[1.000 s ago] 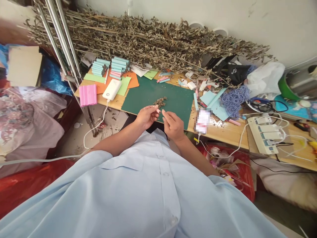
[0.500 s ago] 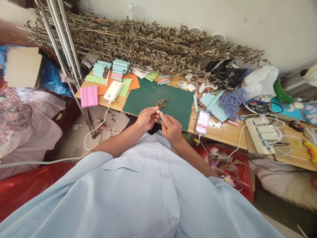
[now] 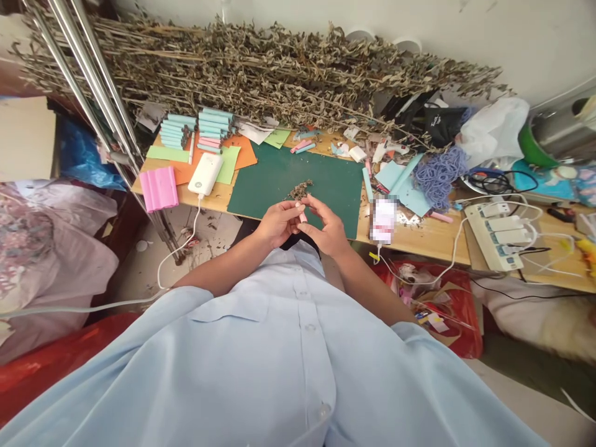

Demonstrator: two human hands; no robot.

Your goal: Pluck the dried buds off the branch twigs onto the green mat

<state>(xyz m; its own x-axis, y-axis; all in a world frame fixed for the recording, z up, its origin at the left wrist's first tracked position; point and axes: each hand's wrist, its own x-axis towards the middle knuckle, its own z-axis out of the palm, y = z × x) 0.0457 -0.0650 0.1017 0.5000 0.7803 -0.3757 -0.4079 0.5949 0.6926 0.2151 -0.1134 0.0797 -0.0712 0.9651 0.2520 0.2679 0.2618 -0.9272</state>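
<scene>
pink roll point(image 3: 302, 217): short, slim | between 2 hands, pinched by left hand point(image 3: 279, 225) | right hand point(image 3: 330, 232): fingers parted, contact unclear | dried leaves point(image 3: 300, 189) (a small heap) just beyond | versus earlier: right fingers spread wider

Left of the fingers point(image 3: 292, 212) lies 1 power bank point(image 3: 205, 174), with 3 poles point(image 3: 87, 68) farther left. Right of the fingers are 1 phone point(image 3: 383, 221) and, well apart, 1 power strip point(image 3: 485, 238). Beyond the fingers, rightward, sits 1 white bag point(image 3: 493, 133).
</scene>
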